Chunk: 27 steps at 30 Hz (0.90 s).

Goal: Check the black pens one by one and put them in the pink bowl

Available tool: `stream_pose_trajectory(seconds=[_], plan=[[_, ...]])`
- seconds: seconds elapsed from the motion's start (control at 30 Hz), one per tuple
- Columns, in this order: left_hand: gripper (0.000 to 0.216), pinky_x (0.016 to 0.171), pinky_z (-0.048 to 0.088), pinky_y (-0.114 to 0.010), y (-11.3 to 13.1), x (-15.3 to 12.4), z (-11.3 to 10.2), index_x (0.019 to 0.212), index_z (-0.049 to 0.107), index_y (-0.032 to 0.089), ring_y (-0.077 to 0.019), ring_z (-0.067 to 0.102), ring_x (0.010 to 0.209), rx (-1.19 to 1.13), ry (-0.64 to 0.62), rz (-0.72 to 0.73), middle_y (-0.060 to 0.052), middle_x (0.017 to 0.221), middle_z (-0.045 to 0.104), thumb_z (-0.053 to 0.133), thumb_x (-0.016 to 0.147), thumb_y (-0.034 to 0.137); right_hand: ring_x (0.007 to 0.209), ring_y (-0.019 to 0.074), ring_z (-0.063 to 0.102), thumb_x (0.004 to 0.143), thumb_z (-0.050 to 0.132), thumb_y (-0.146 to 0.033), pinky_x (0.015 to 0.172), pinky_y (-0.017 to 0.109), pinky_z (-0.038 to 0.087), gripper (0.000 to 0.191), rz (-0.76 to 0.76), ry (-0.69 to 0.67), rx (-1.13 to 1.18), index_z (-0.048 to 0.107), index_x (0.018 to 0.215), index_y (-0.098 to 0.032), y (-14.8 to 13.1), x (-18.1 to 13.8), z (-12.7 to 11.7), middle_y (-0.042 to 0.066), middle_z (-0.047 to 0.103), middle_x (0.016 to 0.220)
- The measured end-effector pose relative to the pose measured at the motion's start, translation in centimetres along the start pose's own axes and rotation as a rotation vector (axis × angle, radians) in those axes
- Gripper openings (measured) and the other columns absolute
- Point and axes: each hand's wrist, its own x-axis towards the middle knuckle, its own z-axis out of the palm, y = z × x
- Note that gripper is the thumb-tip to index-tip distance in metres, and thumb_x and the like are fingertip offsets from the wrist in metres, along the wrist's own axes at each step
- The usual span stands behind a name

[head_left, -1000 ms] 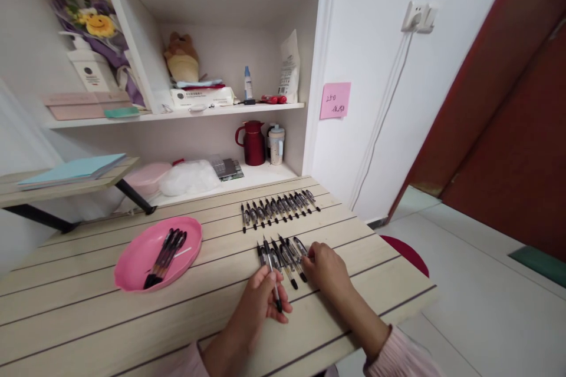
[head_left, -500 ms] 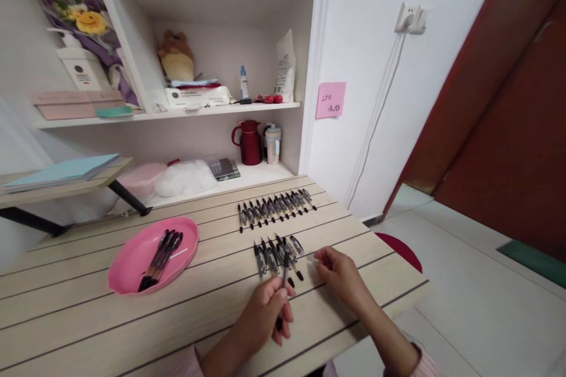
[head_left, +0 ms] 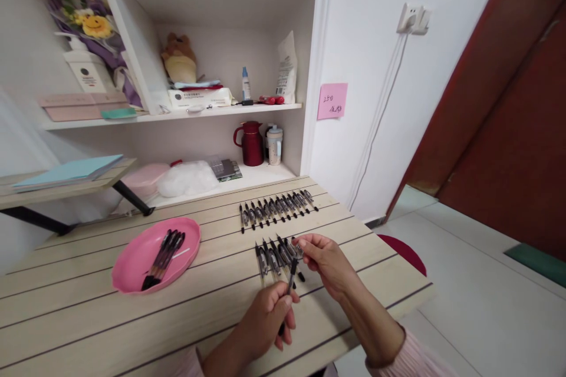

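My left hand (head_left: 270,313) is closed around a pen (head_left: 292,274), which tilts with its dark upper end away from me. At the right end of the front row my right hand (head_left: 319,256) has thumb and forefinger pinched on a dark pen cap (head_left: 298,249) with a clear or silver clip. The front row of black pens and caps (head_left: 274,256) lies on the table just beyond my left hand. Farther back, more black pens and caps (head_left: 278,208) form a longer row. A pink dish (head_left: 126,259) at the left holds several pens (head_left: 164,256) and a white stick.
The wooden slatted table (head_left: 212,330) ends at the right, above a tiled floor and a red round stool (head_left: 404,252). Behind it stands a white shelf with a red jug (head_left: 252,144) and a light cup (head_left: 275,146). A small raised stand (head_left: 121,171) carries papers at the left.
My right hand has moved left and closed on the cap at the row's right end. The pen in my left hand leans a little more to the right.
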Motion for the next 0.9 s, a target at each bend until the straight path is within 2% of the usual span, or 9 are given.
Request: stream_pose_trajectory(seconds=[0.53,0.9], plan=[[0.027,0.032,0.03,-0.014,0.0,0.0,0.0,0.089,0.049,0.016,-0.007,0.048,0.039,0.005,0.003,-0.001,0.004,0.056,0.052,0.043,0.079,0.041,0.044,0.0053,0.036,0.058,0.07,-0.042,0.041,0.019,0.02,0.031,-0.034,0.01,-0.116,0.062,0.07,-0.014,-0.2,-0.2,-0.3,-0.004,0.047,0.051],[0.027,0.032,0.031,-0.013,0.2,-0.1,0.1,0.091,0.051,0.016,-0.0067,0.049,0.039,0.0,0.013,0.021,0.003,0.057,0.052,0.043,0.079,0.039,0.039,0.0052,0.036,0.055,0.071,-0.046,0.038,0.02,0.018,0.035,0.033,0.001,-0.14,0.06,0.066,-0.015,0.9,-0.5,-0.1,-0.006,0.045,0.043]])
